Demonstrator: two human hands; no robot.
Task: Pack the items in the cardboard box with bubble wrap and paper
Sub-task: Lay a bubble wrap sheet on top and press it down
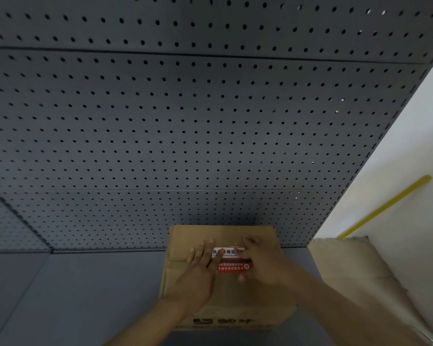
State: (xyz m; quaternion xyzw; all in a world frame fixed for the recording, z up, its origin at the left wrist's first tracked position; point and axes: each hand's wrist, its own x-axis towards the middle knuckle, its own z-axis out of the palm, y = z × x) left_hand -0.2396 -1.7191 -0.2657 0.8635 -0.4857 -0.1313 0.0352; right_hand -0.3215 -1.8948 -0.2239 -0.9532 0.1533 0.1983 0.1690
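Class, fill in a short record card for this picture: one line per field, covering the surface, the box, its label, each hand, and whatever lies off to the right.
Surface: grey worktop backed by a dark pegboard
Box: cardboard box, flaps closed, standing against the pegboard
Label: red and white sticker across the top seam
Left hand: left hand flat on the box top, fingers spread, at the sticker's left end
Right hand: right hand on the sticker's right end, fingers bent
Right side: folded cardboard sheets; yellow strip on the white wall
Packing items: none in view
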